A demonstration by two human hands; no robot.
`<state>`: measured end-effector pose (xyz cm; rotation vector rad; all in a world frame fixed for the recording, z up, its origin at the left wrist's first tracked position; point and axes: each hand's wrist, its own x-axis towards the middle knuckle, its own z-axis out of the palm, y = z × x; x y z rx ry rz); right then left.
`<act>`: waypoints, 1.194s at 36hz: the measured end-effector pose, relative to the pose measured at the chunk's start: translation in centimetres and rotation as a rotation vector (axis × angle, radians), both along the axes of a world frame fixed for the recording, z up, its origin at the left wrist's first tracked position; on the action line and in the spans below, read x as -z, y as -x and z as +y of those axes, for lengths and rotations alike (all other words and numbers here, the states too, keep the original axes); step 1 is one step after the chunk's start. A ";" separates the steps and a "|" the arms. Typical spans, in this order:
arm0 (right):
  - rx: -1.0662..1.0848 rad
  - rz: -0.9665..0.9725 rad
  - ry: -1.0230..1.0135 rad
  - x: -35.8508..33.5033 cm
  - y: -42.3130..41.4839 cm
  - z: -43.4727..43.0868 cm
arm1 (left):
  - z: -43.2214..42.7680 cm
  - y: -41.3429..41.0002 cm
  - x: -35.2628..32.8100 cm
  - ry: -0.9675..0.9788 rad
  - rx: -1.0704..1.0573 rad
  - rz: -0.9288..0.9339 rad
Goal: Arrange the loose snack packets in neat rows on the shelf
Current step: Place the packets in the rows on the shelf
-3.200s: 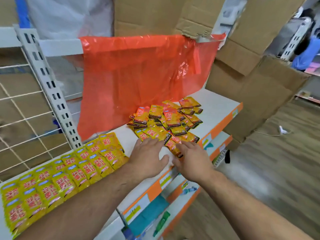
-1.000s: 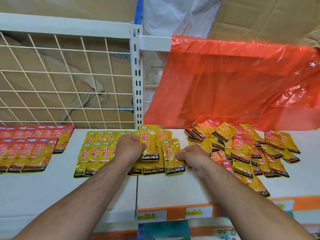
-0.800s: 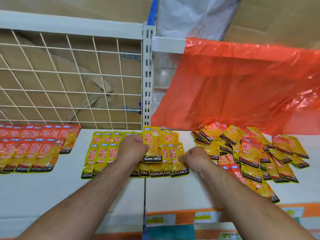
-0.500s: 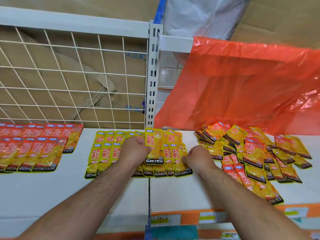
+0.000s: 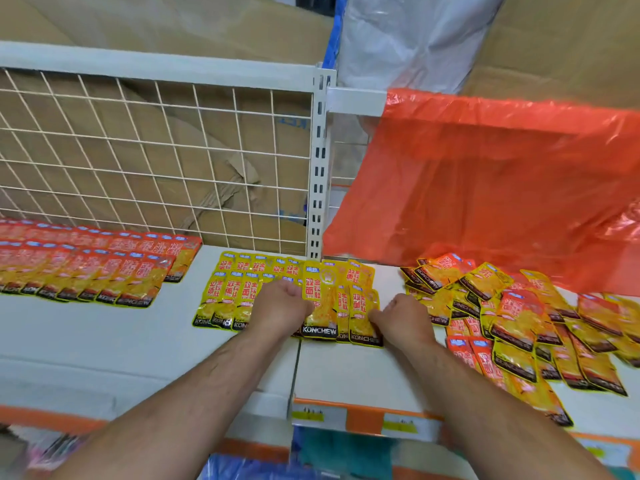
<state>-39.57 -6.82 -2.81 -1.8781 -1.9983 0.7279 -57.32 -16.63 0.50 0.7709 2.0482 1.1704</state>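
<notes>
Yellow snack packets (image 5: 239, 289) lie in two overlapping rows on the white shelf (image 5: 104, 341). My left hand (image 5: 280, 308) grips a yellow packet (image 5: 320, 299) at the right end of the rows. My right hand (image 5: 403, 320) pinches the rightmost yellow packet (image 5: 362, 317) by its right edge. A loose heap of yellow and orange packets (image 5: 512, 317) lies to the right of my right hand. Orange-red packets (image 5: 90, 265) sit in neat rows at the left.
A white wire grid (image 5: 156, 161) backs the shelf, with a slotted upright post (image 5: 320, 168) in the middle. A red plastic bag (image 5: 502, 188) hangs behind the loose heap. Cardboard stands behind. Orange price strips (image 5: 360, 415) line the shelf's front edge.
Since 3.2 s ago my hands left the loose heap and came to the yellow rows holding packets. Over the last second they have stayed at the rows' right end, barely moving.
</notes>
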 end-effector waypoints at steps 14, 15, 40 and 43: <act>-0.086 0.191 0.007 -0.1 -2.6 -1.4 | -0.9 -2.6 0.6 0.000 -0.053 -0.044; -0.091 0.193 0.001 0.0 -2.5 -1.5 | -1.1 -2.4 0.7 0.000 -0.054 -0.045; -0.382 -0.033 -0.347 -0.4 11.8 -9.6 | -9.4 13.6 2.4 0.141 -0.063 0.082; -0.368 -0.034 -0.343 -0.3 13.0 -10.0 | -9.7 15.1 2.6 0.160 -0.032 0.097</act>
